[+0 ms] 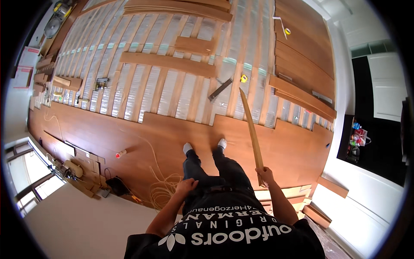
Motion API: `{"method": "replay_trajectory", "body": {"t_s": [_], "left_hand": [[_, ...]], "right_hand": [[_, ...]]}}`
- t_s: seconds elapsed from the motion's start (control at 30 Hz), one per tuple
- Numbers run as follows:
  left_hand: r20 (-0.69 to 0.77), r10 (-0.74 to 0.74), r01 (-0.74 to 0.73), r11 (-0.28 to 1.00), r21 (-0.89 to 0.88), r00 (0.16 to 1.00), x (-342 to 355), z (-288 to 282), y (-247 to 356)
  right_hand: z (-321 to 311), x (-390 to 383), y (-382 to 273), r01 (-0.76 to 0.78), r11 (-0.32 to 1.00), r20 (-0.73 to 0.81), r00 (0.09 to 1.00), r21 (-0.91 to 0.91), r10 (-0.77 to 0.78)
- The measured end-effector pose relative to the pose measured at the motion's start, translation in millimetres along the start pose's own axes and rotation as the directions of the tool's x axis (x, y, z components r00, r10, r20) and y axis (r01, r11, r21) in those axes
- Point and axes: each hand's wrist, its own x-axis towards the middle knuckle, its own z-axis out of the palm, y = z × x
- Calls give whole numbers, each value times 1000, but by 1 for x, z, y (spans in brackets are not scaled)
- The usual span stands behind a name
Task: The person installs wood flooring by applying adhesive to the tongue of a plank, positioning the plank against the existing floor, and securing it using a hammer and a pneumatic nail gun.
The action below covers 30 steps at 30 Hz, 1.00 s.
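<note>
R hand (265, 175) wrapped round near end of floorboard (253, 134), tip twd 12 o'clock. Prob. light, bit springy; mid-length hold steadier. L hand (187, 185), 8 o'clock: can't tell grip.

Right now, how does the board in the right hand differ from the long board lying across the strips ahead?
The held board is in the right hand, while the lying board rests across the strips. The held board points away from the person; the lying board runs roughly left to right. The held board looks narrow and yellowish, the lying board broader and reddish-brown. Both are long.
</note>
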Motion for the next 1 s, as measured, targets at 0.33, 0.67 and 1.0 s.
{"method": "replay_trajectory", "body": {"t_s": [0.33, 0.67, 1.0], "left_hand": [[-98, -197, 198, 980, -1, 975, 23, -39, 75], [674, 267, 22, 921, -388, 689, 147, -82, 146], [816, 544, -135, 839, -527, 196, 192, 106, 44]], "right_hand": [[-3, 82, -50, 108, 992, -52, 992, -67, -112], [34, 104, -59, 86, 984, -214, 969, -158, -119], [100, 61, -45, -22, 968, -164, 984, 249, 65]]}}
